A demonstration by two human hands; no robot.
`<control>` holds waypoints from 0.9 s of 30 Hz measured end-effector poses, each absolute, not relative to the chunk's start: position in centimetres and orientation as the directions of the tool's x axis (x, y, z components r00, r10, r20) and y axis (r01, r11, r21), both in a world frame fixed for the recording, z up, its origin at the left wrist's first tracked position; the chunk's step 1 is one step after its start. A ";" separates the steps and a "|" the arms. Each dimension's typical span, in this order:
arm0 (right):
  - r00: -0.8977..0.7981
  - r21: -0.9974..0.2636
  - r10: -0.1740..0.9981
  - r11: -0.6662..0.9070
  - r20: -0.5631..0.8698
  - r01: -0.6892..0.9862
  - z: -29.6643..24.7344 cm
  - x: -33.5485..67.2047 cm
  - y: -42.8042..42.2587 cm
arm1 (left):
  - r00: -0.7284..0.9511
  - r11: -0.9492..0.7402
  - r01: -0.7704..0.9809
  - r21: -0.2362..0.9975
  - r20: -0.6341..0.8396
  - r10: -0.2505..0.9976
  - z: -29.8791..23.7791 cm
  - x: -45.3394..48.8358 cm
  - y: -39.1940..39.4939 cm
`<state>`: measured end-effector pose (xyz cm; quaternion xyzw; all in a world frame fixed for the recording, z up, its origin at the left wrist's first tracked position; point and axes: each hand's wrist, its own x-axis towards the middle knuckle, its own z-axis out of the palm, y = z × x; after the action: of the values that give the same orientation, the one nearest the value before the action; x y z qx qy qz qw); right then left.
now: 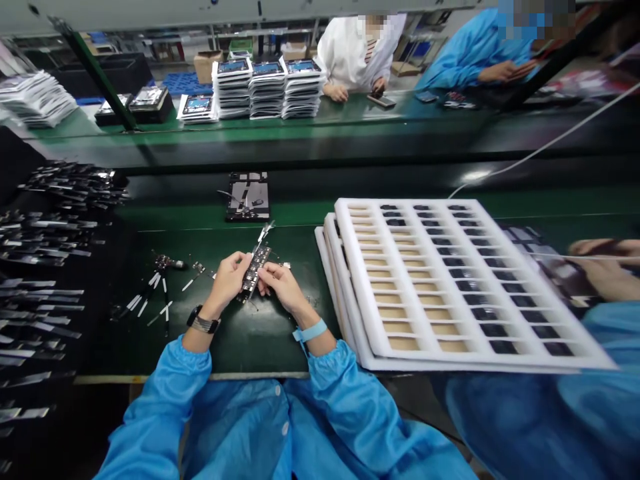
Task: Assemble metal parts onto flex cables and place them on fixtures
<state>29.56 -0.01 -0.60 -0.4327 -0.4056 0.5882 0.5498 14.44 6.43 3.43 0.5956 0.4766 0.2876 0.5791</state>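
My left hand [227,283] and my right hand [283,287] meet above a dark green mat [225,340]. Both pinch the edges of a narrow black circuit board [255,272] with rows of small components, held tilted. A thin silvery flex strip [264,233] sticks out past its far end. Left of my left hand lie small black-and-white flex parts [160,287] with a little connector cluster [163,262]. A dark device frame [247,197] with loose cables lies farther ahead, out of reach of my fingers.
A stack of white foam trays [450,280] with rows of dark parts stands to my right. Several piles of black strips [45,267] lie at the left. A co-worker's hand [605,267] is at the far right. Across the belt, people sit beside stacked boxes [267,87].
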 end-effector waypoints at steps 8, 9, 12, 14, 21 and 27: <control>-0.057 -0.954 0.997 -0.065 -0.050 -0.292 -0.8 29.7 0.1 | 0.388 0.165 0.282 0.945 -0.270 0.881 2.1 14.0 6.7; -0.069 -0.956 0.997 -0.060 -0.042 -0.287 -0.7 29.6 0.1 | 0.373 0.144 0.293 0.945 -0.252 0.893 2.0 14.0 6.8; -0.119 -0.961 0.993 -0.047 -0.015 -0.274 -0.3 29.3 0.0 | 0.348 0.074 0.297 0.952 -0.180 0.920 1.8 14.1 6.9; -0.138 -0.960 0.990 -0.048 -0.010 -0.277 -0.2 29.1 -0.1 | 0.365 0.088 0.263 0.961 -0.184 0.913 1.5 14.3 6.7; -0.134 -0.959 0.991 -0.031 0.007 -0.280 -0.4 29.0 -0.2 | 0.408 0.237 0.098 0.967 -0.256 0.876 0.2 15.2 6.0; -0.134 -0.959 0.991 -0.039 -0.001 -0.282 -1.0 29.1 -0.3 | 0.420 0.273 0.064 0.960 -0.274 0.865 0.0 15.4 5.8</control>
<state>29.07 -0.25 -1.00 -0.3940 -0.4501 0.6035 0.5272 15.41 5.80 0.05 0.5215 0.4457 0.3027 0.6617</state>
